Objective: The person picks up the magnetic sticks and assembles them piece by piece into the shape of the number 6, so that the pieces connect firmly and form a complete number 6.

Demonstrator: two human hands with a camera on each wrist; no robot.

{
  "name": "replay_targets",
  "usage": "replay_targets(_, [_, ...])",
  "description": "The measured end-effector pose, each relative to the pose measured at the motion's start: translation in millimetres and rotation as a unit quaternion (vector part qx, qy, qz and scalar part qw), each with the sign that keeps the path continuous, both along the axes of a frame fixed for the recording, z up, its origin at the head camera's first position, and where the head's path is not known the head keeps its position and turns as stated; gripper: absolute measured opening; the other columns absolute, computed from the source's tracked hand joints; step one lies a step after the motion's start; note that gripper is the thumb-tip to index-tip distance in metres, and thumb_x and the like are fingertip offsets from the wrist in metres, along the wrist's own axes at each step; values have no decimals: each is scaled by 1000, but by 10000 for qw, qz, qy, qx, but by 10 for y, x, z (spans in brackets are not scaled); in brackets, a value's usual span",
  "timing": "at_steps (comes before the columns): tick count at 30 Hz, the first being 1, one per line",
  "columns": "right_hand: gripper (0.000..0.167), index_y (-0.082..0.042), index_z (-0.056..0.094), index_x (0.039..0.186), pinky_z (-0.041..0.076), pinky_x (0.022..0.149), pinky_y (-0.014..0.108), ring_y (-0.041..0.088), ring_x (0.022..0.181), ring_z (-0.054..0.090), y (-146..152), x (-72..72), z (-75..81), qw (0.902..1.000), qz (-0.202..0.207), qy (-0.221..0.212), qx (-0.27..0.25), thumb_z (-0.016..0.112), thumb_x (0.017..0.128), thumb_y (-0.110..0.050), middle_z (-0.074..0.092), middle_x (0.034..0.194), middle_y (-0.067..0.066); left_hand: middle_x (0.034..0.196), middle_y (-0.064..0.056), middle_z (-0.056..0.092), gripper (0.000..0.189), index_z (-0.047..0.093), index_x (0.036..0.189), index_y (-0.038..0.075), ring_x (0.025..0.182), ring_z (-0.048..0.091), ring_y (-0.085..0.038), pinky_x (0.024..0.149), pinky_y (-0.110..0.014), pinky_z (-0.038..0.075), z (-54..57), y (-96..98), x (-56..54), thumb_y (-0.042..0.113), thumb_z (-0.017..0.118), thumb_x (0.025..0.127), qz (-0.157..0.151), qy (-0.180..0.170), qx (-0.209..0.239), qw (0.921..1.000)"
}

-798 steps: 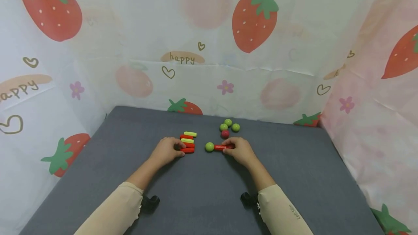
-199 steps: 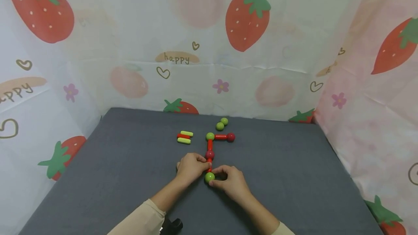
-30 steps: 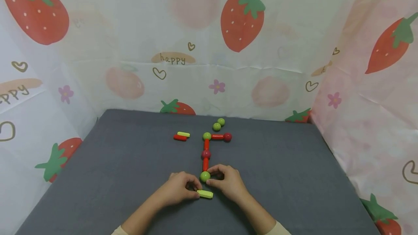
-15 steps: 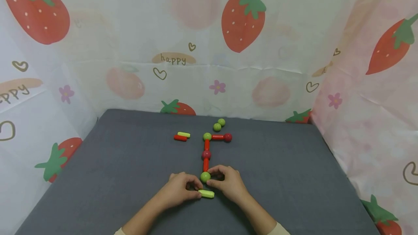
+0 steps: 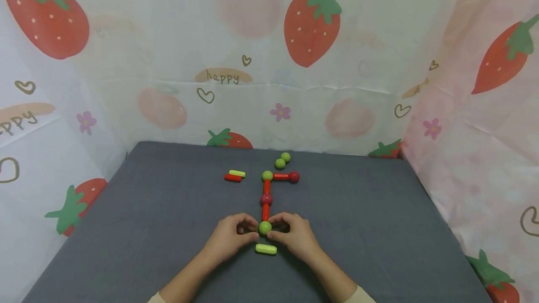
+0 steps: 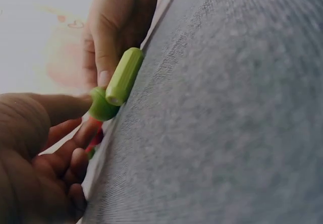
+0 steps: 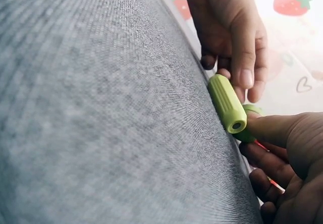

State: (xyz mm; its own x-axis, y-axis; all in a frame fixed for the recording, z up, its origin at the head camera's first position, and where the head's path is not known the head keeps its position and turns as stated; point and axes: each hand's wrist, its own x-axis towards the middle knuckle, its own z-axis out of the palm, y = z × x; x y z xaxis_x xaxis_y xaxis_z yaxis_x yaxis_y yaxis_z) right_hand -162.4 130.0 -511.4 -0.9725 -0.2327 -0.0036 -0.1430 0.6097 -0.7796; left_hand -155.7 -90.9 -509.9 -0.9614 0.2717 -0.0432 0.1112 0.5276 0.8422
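Observation:
My right hand [image 5: 293,235] pinches the near green ball [image 5: 265,227] from the right, thumb and index finger at its side. At the ball's left, my left hand [image 5: 233,235] has its thumb and fingers apart and curved, tips close to the ball, holding nothing. A yellow-green ribbed rod [image 5: 266,249] lies crosswise on the table just in front of the ball; the right wrist view shows a dark round spot on the end of this rod [image 7: 228,105]. The ball ends a chain of red rods [image 5: 265,212], a dark red ball [image 5: 266,199], a far green ball [image 5: 267,176] and another red ball [image 5: 294,177].
Two loose green balls [image 5: 280,163] sit behind the chain. To its left, a red rod [image 5: 233,178] and a yellow-green rod [image 5: 237,173] lie side by side. The dark grey table [image 5: 358,219] meets a strawberry-printed curtain [image 5: 269,106] at the back.
My left hand has let go of the yellow-green rod and shifted up beside the near green ball. The rod lies where it was set. My right hand has stayed on the ball.

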Motion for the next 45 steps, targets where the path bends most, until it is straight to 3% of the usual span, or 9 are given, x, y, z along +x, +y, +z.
replay_targets(5, [30,-32,72,103,44,74,27,9,84,55,-8,-5,6,10000,-24,1,4,83,75,-35,69,95,-14,101,10,71,28,71,106,24,83,57,-10,73,-27,46,14,30,-40,32,80,80,219,145,-158,9995])
replay_targets(13, [30,-32,72,103,45,74,28,9,85,55,-13,-1,15,10000,-22,-49,39,82,76,-37,69,96,-12,97,12,71,31,71,104,25,85,58,-10,73,-27,45,12,111,-94,34,82,77,3,218,-306,9993])
replay_targets(24, [29,-33,72,103,45,75,27,8,86,56,-7,0,-3,9999,-13,63,113,82,76,-39,69,96,-15,94,12,71,30,70,101,26,78,55,-9,69,-27,43,54,180,-107,35,83,75,68,199,-448,9988])
replay_targets(36, [29,-25,71,106,50,73,26,8,87,63,65,12,94,9995,124,-206,-216,80,80,-36,71,98,-8,96,8,71,31,70,102,23,78,55,-11,67,-28,43,66,185,-139,33,83,76,19,-15,-240,9997])
replay_targets(45, [23,-31,72,102,50,81,31,8,96,61,135,113,214,9983,489,-273,174,79,81,-37,68,98,-17,97,7,72,31,70,102,21,76,54,-12,64,-27,43,24,149,-139,31,84,76,44,-49,-121,9999])
